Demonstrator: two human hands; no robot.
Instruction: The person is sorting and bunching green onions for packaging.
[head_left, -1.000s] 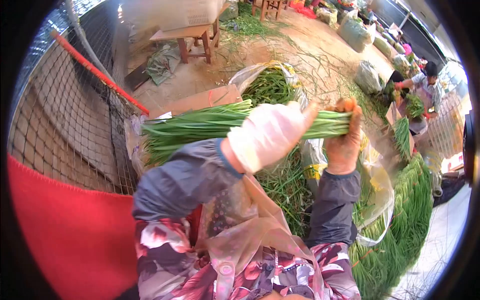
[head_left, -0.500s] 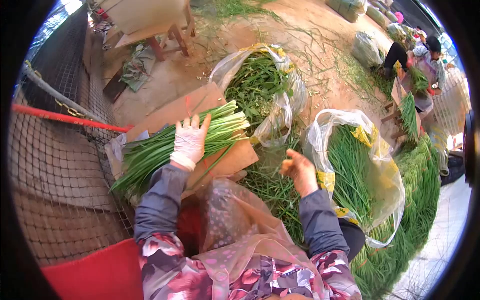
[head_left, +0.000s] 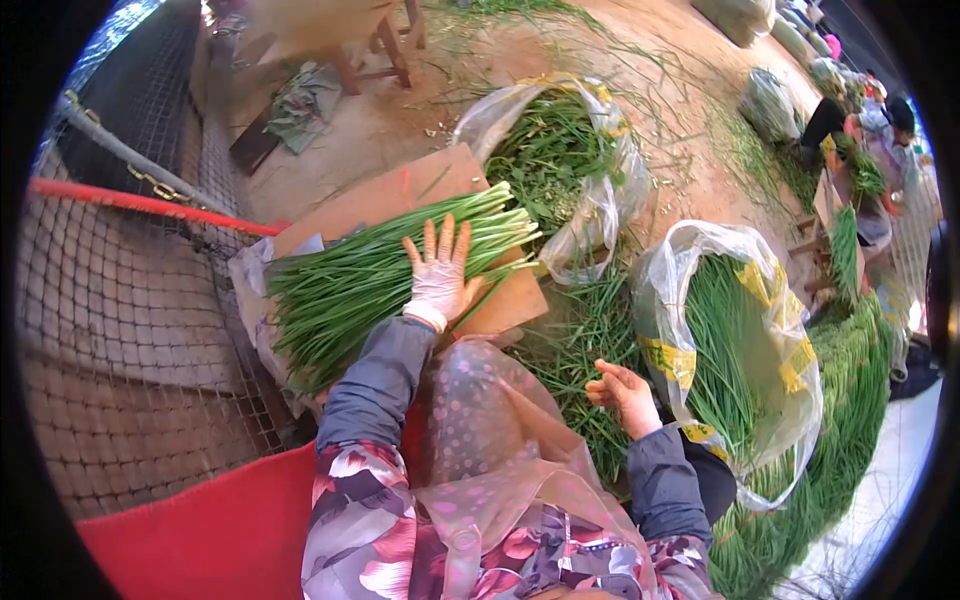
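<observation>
A thick bundle of garlic chives (head_left: 340, 290) lies on a tilted brown board (head_left: 365, 200), pale stem ends to the right. My left hand (head_left: 438, 272), in a thin whitish glove, rests on the bundle with fingers spread. My right hand (head_left: 624, 396) hovers over loose green leaves (head_left: 585, 340), left of a clear plastic bag (head_left: 665, 355) with yellow tape. Its fingers are curled in towards the thumb; whether something small is between them is hidden. Long chives (head_left: 715, 350) fill that bag.
Another plastic bag (head_left: 590, 245) of leafy scraps stands beyond the board. Chives lie heaped (head_left: 840, 400) on the right. A net fence (head_left: 130, 370) with a red bar (head_left: 150, 203) borders the left. A co-worker (head_left: 880, 150) sits at the far right.
The view has shifted, so the board and bags sit further right. My left hand stays on the chives, fingers more spread. My right hand has lowered towards me, its fingers more curled.
</observation>
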